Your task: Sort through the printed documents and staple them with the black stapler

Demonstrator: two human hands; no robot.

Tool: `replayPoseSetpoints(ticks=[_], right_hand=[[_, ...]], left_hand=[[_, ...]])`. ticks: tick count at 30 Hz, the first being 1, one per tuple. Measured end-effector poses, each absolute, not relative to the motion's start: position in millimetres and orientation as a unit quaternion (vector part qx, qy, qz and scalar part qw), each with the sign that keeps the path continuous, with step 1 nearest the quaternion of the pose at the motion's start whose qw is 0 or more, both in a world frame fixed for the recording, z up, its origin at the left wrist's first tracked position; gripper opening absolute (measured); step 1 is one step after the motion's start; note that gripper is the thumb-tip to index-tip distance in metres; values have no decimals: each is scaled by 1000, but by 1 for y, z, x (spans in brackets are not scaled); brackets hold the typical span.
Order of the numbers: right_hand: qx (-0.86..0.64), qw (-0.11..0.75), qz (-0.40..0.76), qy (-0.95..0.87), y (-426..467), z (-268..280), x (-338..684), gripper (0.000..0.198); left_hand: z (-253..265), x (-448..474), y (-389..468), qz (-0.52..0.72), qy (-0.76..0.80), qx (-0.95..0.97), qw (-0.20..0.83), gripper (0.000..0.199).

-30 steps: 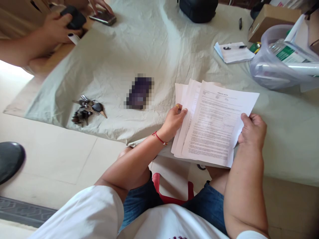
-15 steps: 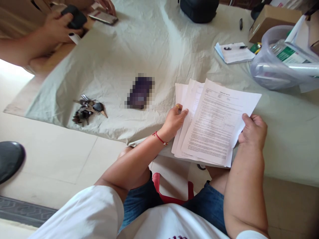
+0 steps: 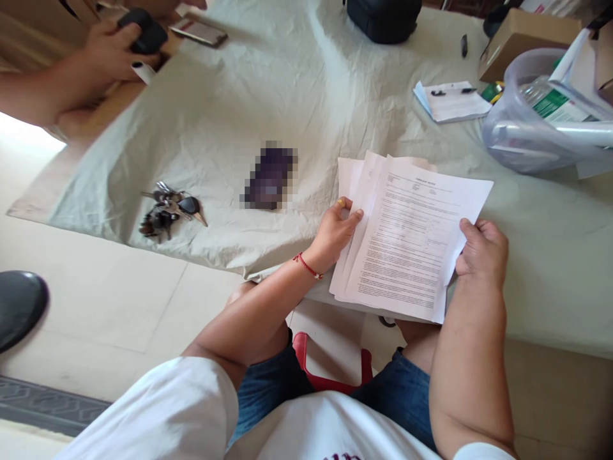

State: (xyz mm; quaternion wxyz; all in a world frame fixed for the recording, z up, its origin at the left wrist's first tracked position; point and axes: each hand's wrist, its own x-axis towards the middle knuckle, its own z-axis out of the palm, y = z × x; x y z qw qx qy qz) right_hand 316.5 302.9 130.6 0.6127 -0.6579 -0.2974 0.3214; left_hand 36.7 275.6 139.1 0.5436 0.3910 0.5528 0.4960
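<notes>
Between my two hands is a loose stack of printed paper sheets [image 3: 414, 243], held over the table's near edge. The top sheet carries dense lines of text, and the sheets under it stick out to the left and at the top. My left hand [image 3: 336, 231], with a red string bracelet at the wrist, pinches the left edges, thumb on top. At the right edge my right hand [image 3: 483, 249] is closed on the papers, thumb on top and fingers curled beneath. How many sheets each hand grips is hidden.
A pixelated dark phone-like object [image 3: 271, 179] and a bunch of keys [image 3: 170, 207] lie on the cloth-covered table [image 3: 230, 115]. To the right stand a clear plastic tub [image 3: 520, 137], a notepad [image 3: 450, 105] and a cardboard box [image 3: 527, 45]. Another person's hand [image 3: 112, 54] holds a black object at upper left.
My right hand has moved slightly left with the top sheet, which now covers more of the sheets below. The other person's far hand has drawn back from the phone on the table.
</notes>
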Motion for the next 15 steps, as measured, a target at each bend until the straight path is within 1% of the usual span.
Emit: replayPoseSetpoints(ticks=[4,7,11,15], right_hand=[[-656,614,322,-300,303,131,315,26],[-658,608,318,-310,303,130,314,29],[-659,606,318,-311,303,129,314,28],[-655,604,327,-315,302,129,313,27]], left_hand=[[146,37,274,486,556,371,563,33],[154,38,272,470,576,369,558,36],[161,38,269,465,582,385,545,40],[160,38,269,469,537,381,588,42]])
